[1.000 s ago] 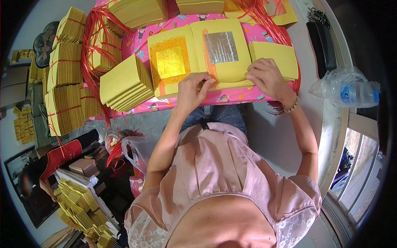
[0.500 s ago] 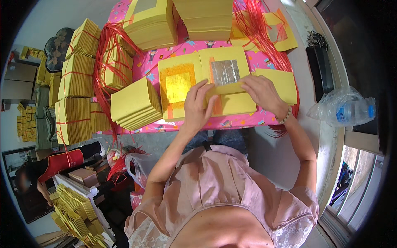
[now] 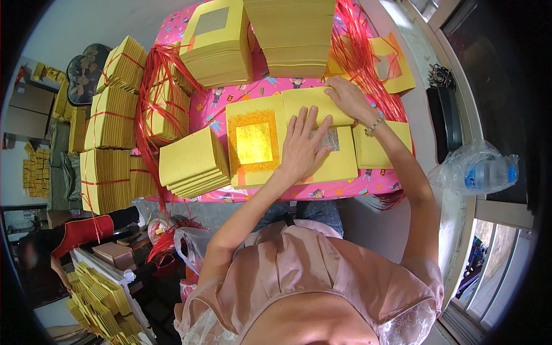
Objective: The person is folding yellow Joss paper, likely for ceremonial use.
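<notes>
My left hand lies flat, fingers spread, on a yellow paper sheet with a silver foil square. My right hand presses on a folded yellow sheet just behind it. To the left of them lies a stack of yellow sheets with a gold foil square. All rest on a table with a pink patterned cover.
A fanned stack of plain yellow sheets sits at the left. Tall stacks stand at the back, with red plastic strings and tied bundles. A bagged water bottle and a black case are at the right.
Both hands have moved away from me across the sheets. The left hand has flattened onto the silver foil sheet, and the right hand has slid to the folded sheet behind it.
</notes>
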Demonstrator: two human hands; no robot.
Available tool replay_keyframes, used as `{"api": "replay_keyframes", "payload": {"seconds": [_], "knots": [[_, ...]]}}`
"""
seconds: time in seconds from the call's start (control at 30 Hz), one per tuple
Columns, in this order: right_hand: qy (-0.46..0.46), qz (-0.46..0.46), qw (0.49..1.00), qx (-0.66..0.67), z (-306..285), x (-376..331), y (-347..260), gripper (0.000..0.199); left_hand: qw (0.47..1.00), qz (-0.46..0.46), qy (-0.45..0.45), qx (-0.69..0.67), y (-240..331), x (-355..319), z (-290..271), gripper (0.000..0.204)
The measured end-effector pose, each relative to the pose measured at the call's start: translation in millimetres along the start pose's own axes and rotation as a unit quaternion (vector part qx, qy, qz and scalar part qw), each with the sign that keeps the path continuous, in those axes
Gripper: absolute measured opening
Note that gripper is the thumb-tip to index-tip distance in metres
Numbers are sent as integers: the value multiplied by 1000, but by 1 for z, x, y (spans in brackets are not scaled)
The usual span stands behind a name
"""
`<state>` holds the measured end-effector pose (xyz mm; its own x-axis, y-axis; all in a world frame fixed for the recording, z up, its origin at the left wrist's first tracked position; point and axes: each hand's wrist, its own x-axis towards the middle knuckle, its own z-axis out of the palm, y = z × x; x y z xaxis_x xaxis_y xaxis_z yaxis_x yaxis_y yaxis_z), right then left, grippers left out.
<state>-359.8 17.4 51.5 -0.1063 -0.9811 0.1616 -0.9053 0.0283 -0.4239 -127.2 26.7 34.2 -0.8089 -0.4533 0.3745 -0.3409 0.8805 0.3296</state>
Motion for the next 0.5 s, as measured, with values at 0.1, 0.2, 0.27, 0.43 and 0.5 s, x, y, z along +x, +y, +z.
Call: {"api": "replay_keyframes", "payload": {"seconds": [0.1,0.2,0.27,0.43,0.5], "knots": [[11,-9,998,-69,3,7,0,26,1000,-12,-5,-6,-6,1,9,71],[14,-27,995,-90,6,13,0,26,1000,-15,-12,-8,-8,3,12,71],[13,-38,996,-84,12,18,1,26,1000,-20,-12,-14,-7,4,12,71],[-81,-42,995,-52,15,26,-4,26,1000,-25,-10,-12,-7,5,15,70],[-82,-43,995,-43,14,25,-6,26,999,-28,-14,-9,-7,4,14,70]]}}
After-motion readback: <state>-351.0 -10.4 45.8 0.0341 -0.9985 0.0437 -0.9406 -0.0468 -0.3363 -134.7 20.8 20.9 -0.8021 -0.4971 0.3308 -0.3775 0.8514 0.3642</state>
